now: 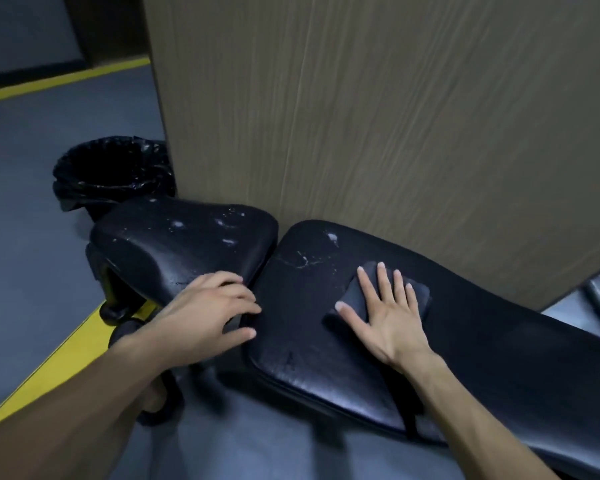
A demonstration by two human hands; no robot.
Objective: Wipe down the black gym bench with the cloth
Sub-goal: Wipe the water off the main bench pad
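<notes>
Head view: lined bin (113,171) and wood-grain panel (378,133) behind bench (326,358).

Black desk (326,341) w/ whitish specks; dark grey cloth (413,292); tan wood-grain panel (361,116); grey floor (32,237), yellow stripes; black bin liner (108,171).

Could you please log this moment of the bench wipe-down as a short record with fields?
right hand: flat, fingers straight, pressing the cloth on the long pad
left hand: resting at the gap beside the seat pad
marks: pale spots on both pads
nearby: lined bin, wood-look panel
</notes>
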